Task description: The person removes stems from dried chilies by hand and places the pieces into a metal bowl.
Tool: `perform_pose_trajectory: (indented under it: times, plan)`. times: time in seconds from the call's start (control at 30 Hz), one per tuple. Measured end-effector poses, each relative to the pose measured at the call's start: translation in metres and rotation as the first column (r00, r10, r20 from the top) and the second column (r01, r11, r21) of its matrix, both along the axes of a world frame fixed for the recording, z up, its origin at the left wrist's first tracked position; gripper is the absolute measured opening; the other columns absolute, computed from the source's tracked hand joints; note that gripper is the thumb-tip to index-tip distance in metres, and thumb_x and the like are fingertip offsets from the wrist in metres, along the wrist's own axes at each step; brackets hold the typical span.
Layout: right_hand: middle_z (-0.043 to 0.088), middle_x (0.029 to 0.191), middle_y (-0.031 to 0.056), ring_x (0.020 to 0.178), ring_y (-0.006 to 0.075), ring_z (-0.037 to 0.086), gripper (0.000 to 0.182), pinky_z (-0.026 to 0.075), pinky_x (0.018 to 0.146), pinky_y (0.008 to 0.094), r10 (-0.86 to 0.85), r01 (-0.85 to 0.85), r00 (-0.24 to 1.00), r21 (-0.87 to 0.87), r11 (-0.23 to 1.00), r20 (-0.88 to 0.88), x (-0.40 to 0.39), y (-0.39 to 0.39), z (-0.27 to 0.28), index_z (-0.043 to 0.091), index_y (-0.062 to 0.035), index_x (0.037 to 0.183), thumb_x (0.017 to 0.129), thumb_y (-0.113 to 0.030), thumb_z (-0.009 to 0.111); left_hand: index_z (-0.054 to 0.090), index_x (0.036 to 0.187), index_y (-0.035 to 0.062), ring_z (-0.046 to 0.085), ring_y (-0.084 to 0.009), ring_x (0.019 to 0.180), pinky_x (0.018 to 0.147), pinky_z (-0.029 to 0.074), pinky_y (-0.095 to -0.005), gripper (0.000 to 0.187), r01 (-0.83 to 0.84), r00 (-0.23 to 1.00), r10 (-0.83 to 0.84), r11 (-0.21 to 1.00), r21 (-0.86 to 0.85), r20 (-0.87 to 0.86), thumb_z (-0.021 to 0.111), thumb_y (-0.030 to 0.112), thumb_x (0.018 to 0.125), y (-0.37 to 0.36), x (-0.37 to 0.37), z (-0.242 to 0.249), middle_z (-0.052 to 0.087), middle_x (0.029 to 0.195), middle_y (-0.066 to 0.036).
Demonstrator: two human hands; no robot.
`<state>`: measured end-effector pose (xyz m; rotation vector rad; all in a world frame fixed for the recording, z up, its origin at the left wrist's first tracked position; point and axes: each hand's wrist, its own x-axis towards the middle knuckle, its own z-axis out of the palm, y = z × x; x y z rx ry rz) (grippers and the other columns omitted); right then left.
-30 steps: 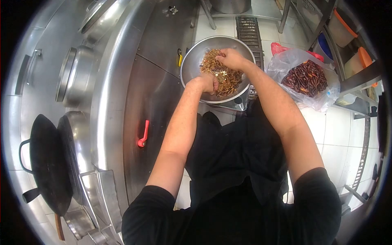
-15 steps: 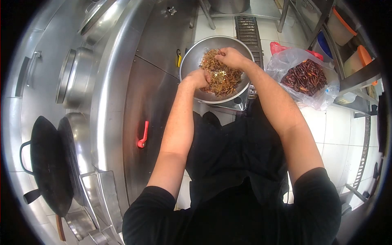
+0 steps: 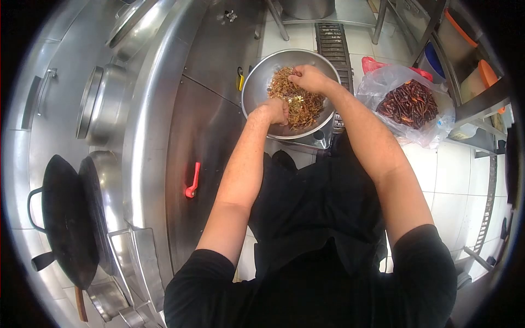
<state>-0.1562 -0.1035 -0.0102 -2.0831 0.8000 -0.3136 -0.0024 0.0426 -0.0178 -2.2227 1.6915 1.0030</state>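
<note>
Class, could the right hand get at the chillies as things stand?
Probably yes: from the bowl, the right hand has a seemingly clear way to the chillies, uncovered in their open bag.

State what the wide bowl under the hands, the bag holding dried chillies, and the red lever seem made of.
Wide bowl: metal, probably stainless steel; silvery grey, with a soft sheen inside and a bright rim.
Bag: thin plastic film, see-through and crinkled, with pale highlights along its folds.
Red lever: smooth red surface, either plastic or coated metal; the view leaves that open.
</note>
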Motion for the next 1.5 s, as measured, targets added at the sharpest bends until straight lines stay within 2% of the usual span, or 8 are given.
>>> perform_pose_trajectory:
  times: [0.3, 0.43, 0.57, 0.8, 0.93, 1.0, 1.17, 1.5]
  plan:
    - [0.075, 0.103, 0.0179, 0.094, 0.0313, 0.071, 0.041, 0.054, 0.089, 0.0410, 0.114, -0.104, 0.990, 0.116, 0.988, -0.086, -0.005, 0.004, 0.011, 0.072, -0.0040, 0.117, 0.091, -0.036, 0.069, 0.076, 0.096, 0.0065, 0.068, -0.0154, 0.077, 0.071, 0.054, -0.0324, 0.011, -0.193, 0.963, 0.129, 0.942, -0.274, -0.235, 0.072, 0.011, 0.087, -0.004, 0.033, -0.004, 0.075, 0.084, -0.005]
    - [0.075, 0.106, 0.0170, 0.093, 0.0287, 0.070, 0.043, 0.054, 0.088, 0.0404, 0.113, -0.114, 0.993, 0.259, 0.959, 0.015, 0.000, 0.007, 0.010, 0.071, -0.0058, 0.123, 0.092, -0.036, 0.068, 0.072, 0.103, 0.0074, 0.055, -0.0066, 0.068, 0.062, 0.046, -0.0264, 0.011, -0.502, 0.712, 0.289, 0.847, -0.176, -0.640, 0.068, 0.013, 0.094, -0.001, 0.014, 0.032, 0.070, 0.085, 0.001]
    - [0.075, 0.114, 0.0158, 0.103, 0.0286, 0.070, 0.043, 0.054, 0.094, 0.0399, 0.085, -0.124, 0.981, 0.224, 0.967, 0.173, 0.002, 0.015, 0.006, 0.071, -0.0076, 0.126, 0.094, -0.036, 0.067, 0.070, 0.102, 0.0120, 0.048, -0.0036, 0.063, 0.055, 0.035, -0.0231, 0.022, -0.443, 0.754, 0.223, 0.867, -0.227, -0.618, 0.065, 0.034, 0.101, -0.004, 0.010, 0.032, 0.065, 0.082, 0.007]
    - [0.075, 0.107, 0.0220, 0.101, 0.0356, 0.072, 0.038, 0.055, 0.092, 0.0427, 0.059, -0.060, 0.966, -0.001, 0.998, 0.250, 0.011, 0.009, -0.010, 0.075, -0.0038, 0.112, 0.092, -0.034, 0.067, 0.063, 0.097, 0.0146, 0.040, -0.0010, 0.059, 0.051, 0.029, -0.0205, 0.019, -0.581, 0.605, 0.243, 0.786, -0.212, -0.758, 0.062, 0.033, 0.104, -0.009, 0.001, 0.027, 0.046, 0.072, 0.011]
    - [0.075, 0.098, 0.0214, 0.096, 0.0367, 0.072, 0.040, 0.055, 0.090, 0.0421, -0.055, 0.031, 0.973, 0.108, 0.994, 0.226, 0.013, 0.011, -0.010, 0.075, -0.0028, 0.109, 0.091, -0.037, 0.068, 0.065, 0.097, 0.0122, 0.043, -0.0015, 0.061, 0.052, 0.031, -0.0212, 0.020, -0.576, 0.673, 0.215, 0.753, -0.318, -0.708, 0.061, 0.030, 0.105, -0.015, 0.008, 0.007, 0.049, 0.073, 0.009]
    - [0.074, 0.088, 0.0076, 0.076, 0.0248, 0.070, 0.039, 0.056, 0.069, 0.0402, -0.042, -0.039, 0.973, 0.341, 0.939, 0.227, 0.007, 0.012, -0.002, 0.074, -0.0065, 0.105, 0.096, -0.043, 0.063, 0.066, 0.097, 0.0088, 0.049, -0.0041, 0.068, 0.060, 0.037, -0.0229, 0.022, -0.555, 0.714, 0.152, 0.719, -0.419, -0.684, 0.060, 0.028, 0.105, -0.015, 0.005, 0.004, 0.057, 0.078, 0.006]
    - [0.070, 0.083, 0.0065, 0.068, 0.0209, 0.065, 0.036, 0.046, 0.049, 0.0365, -0.017, -0.008, 0.999, 0.531, 0.848, 0.043, 0.005, 0.008, 0.004, 0.073, -0.0114, 0.103, 0.098, -0.045, 0.062, 0.066, 0.097, 0.0015, 0.060, -0.0094, 0.077, 0.073, 0.049, -0.0289, 0.015, -0.407, 0.856, 0.046, 0.675, -0.615, -0.515, 0.063, 0.016, 0.102, -0.019, -0.004, 0.005, 0.067, 0.084, 0.000]
    - [0.071, 0.094, 0.0084, 0.068, 0.0204, 0.065, 0.038, 0.049, 0.052, 0.0386, -0.020, -0.020, 0.997, 0.478, 0.878, 0.078, -0.009, 0.017, 0.027, 0.072, -0.0150, 0.114, 0.098, -0.048, 0.062, 0.065, 0.094, 0.0111, 0.040, -0.0003, 0.048, 0.043, 0.028, -0.0207, 0.008, -0.592, 0.589, 0.117, 0.736, -0.329, -0.800, 0.066, 0.016, 0.100, -0.020, -0.005, 0.016, 0.051, 0.065, 0.009]
